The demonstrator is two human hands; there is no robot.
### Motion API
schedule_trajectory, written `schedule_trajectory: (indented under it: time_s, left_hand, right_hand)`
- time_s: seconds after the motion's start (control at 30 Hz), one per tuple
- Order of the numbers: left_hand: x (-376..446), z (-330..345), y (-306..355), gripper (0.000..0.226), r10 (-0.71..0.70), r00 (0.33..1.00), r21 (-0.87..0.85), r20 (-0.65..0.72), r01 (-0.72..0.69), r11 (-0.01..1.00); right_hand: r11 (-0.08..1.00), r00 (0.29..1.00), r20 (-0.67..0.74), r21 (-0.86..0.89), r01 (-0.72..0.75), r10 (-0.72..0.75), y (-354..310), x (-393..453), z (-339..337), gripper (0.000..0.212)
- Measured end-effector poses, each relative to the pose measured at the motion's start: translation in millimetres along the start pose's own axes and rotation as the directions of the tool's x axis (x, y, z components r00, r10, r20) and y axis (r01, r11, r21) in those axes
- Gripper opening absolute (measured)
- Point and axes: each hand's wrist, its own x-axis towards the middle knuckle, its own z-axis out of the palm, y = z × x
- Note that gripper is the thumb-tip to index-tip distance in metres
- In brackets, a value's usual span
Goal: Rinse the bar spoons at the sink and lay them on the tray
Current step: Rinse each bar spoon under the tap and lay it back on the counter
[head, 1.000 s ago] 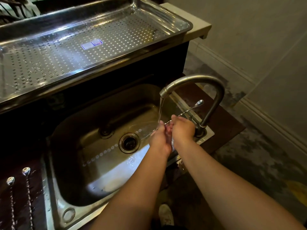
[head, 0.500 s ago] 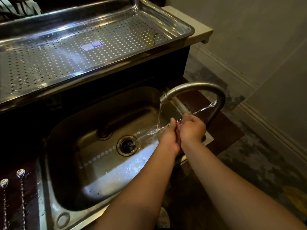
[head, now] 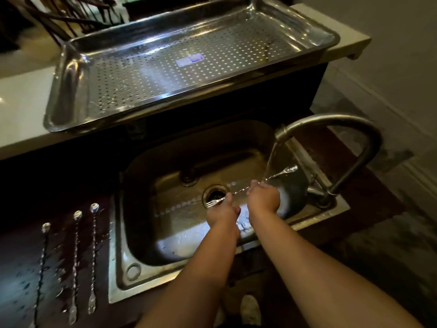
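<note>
While rinsed, bar spoon between hands.

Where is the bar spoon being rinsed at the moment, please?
The bar spoon is over the sink, held between left hand and right hand, under the faucet stream.

Honestly nothing readable here. The only thing that looks like a label is a small bluish-white sticker stuck on the perforated floor of the steel tray, roughly in the middle of it, a bit toward the tray's far rim. It's got a paler half and a darker half, but the print on it is way too small and blurry to make out. No brand marks, numbers or signs legible anywhere else.
</note>
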Motion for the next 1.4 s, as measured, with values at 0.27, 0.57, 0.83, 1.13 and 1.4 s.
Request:
schedule_trajectory:
  time_s: [0.27,0.57,0.83,1.13,1.4]
  left_hand:
    - [-15.9,-71.8,23.4,0.014,0.714,0.695,0.841,0.085,-0.434,0.323]
    - [-21.9,-125.8,62.9,0.019,0.718,0.645,0.958,0.262,-0.265,-0.111]
    - [-26.4,-174.4,78.1,0.021,0.699,0.683,0.96,0.213,-0.28,-0.018]
    - [-32.0,-272.4,97.9,0.023,0.692,0.715,0.953,0.1,-0.27,0.141]
    - [-13.9,-361.5,116.4,0.025,0.649,0.76,0.95,-0.013,-0.193,0.245]
  right_hand:
    - [0.993,0.955,0.286,-0.057,0.102,-0.082,7.9,-50.0,51.5,0.024]
    - [0.952,0.819,0.555,-0.147,0.268,-0.145,7.2,-101.3,85.1,0.029]
    - [0.936,0.799,0.572,-0.141,0.322,-0.188,2.4,-148.8,112.3,0.026]
    - [0.837,0.78,0.569,-0.27,0.475,-0.259,24.6,-235.6,175.7,0.034]
    - [0.69,0.726,0.655,-0.426,0.585,-0.211,57.3,-303.1,237.8,0.042]
